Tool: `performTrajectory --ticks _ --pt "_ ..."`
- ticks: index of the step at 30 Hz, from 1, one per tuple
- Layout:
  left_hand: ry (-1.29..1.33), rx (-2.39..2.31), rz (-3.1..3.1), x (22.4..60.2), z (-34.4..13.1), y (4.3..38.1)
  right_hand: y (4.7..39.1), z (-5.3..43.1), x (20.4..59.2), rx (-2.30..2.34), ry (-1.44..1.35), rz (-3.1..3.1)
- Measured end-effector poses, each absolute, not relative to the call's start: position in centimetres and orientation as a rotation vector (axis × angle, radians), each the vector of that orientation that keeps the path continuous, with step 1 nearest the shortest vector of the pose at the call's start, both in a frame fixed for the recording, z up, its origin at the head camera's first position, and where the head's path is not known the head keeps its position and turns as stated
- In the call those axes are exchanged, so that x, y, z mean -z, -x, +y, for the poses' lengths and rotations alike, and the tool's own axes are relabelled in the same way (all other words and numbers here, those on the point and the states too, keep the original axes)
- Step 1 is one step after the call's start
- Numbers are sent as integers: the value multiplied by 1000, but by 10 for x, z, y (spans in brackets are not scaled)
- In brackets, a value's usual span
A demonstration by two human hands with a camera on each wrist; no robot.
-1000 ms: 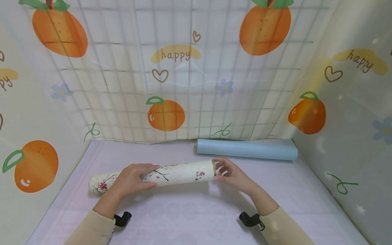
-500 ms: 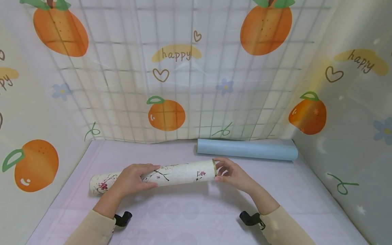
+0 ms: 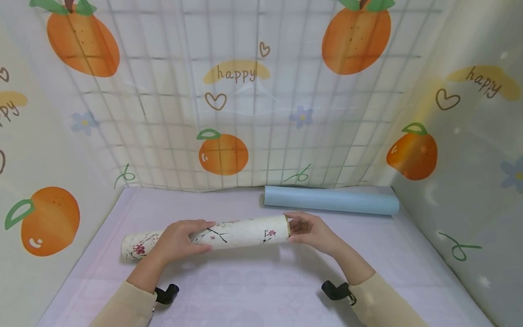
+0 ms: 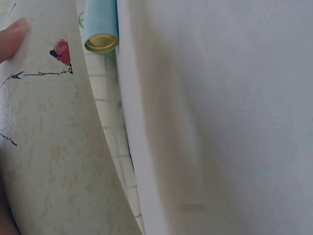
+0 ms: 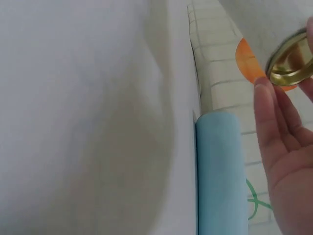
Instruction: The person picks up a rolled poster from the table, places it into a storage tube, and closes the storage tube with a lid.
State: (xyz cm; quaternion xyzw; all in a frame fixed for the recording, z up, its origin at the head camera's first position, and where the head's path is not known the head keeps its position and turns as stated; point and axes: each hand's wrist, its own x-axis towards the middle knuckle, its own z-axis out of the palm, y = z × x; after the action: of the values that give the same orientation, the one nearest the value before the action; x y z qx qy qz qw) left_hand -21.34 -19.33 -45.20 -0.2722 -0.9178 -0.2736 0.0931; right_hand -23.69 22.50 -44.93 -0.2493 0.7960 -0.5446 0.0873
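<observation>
A long white tube (image 3: 245, 232) printed with dark branches and pink blossoms lies slantwise between my hands, its right end raised. My left hand (image 3: 180, 238) grips it left of the middle, thumb along the near side and fingers over the top. At the right end my right hand (image 3: 316, 234) pinches the gold rim, a finger above and the thumb below. The right wrist view shows that gold metal end (image 5: 278, 77) with fingertips right at its edge. In the left wrist view the tube's pale side (image 4: 58, 161) fills the left part, with one fingertip (image 4: 14, 36) on it.
A light blue tube (image 3: 331, 200) lies at the back right of the pale table (image 3: 253, 290), along the back curtain; its gold end (image 4: 101, 43) shows in the left wrist view. Orange-printed curtains (image 3: 229, 109) stand at the back and both sides. Black wrist mounts (image 3: 337, 290) sit at the sleeves.
My right hand's fingers have shifted slightly at the rim, and less of the gold edge shows in the head view. The left hand keeps its grip; the whole view has drifted a little.
</observation>
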Motion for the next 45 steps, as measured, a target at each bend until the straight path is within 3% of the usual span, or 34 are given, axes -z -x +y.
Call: performTrajectory --ticks 14,45 --pt "656 967 -2773 448 -196 213 240 211 445 1831 653 2187" --pt "716 841 -2759 453 -196 212 229 216 445 1695 665 2253"
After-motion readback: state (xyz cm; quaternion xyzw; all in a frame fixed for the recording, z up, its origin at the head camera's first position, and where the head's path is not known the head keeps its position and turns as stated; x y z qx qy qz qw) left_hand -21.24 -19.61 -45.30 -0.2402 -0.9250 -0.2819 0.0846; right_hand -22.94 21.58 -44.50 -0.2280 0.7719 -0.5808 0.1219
